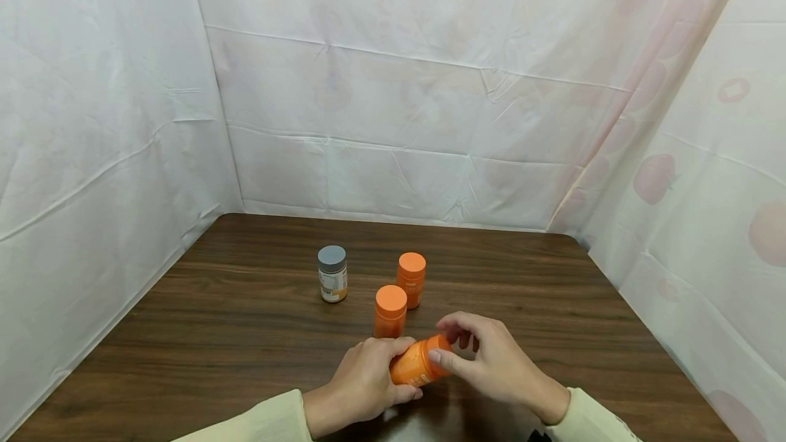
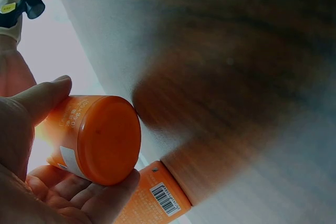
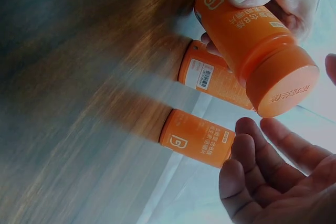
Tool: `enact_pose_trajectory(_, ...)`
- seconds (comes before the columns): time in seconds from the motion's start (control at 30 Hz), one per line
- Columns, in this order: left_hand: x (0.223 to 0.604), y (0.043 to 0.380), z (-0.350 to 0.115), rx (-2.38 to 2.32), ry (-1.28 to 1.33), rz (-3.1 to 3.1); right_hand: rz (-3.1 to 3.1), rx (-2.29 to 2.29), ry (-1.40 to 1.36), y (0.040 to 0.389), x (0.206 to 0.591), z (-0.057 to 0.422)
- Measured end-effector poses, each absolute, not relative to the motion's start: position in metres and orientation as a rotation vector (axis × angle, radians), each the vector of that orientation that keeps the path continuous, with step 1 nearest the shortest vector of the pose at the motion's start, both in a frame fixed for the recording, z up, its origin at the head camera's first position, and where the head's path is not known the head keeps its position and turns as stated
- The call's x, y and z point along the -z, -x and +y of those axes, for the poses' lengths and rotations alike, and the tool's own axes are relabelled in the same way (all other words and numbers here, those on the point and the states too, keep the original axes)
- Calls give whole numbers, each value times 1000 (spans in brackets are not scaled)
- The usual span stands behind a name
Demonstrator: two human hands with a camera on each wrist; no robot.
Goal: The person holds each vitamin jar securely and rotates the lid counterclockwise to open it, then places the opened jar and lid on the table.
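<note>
My left hand (image 1: 365, 377) grips an orange pill bottle (image 1: 413, 365) round its body. The bottle is tilted, with its orange cap (image 3: 282, 83) toward my right hand (image 1: 491, 363). In the right wrist view the loosely bent fingers of that hand stand just off the cap, and its thumb shows only at the frame edge. The left wrist view shows the bottle's round base (image 2: 109, 140) and a white label patch. Two more orange bottles, a nearer one (image 1: 390, 312) and a farther one (image 1: 412, 278), stand upright just behind the held bottle.
A jar with a grey lid (image 1: 332, 275) stands on the dark wooden table (image 1: 245, 333), left of the orange bottles. Pale cloth sheets (image 1: 393, 101) hang along the table's back and both sides.
</note>
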State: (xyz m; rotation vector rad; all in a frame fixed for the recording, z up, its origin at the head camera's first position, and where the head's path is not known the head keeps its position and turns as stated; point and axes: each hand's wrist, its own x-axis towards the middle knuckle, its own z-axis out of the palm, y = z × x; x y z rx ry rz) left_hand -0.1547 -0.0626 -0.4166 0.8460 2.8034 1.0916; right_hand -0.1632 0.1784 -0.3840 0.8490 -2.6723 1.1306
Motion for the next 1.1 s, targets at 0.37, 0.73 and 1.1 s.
enact_pose_trajectory(0.37,416,155,-62,-1086,-832,2795,-2766,-1200,-828,164,381,178)
enact_pose_trajectory(0.73,416,155,-62,-1089,-841,2798,-2772,-1190,-925,165,378,180)
enact_pose_trajectory(1.1,417,155,-62,-1093,-860,2782,-2677,-1076,-1099,165,378,186)
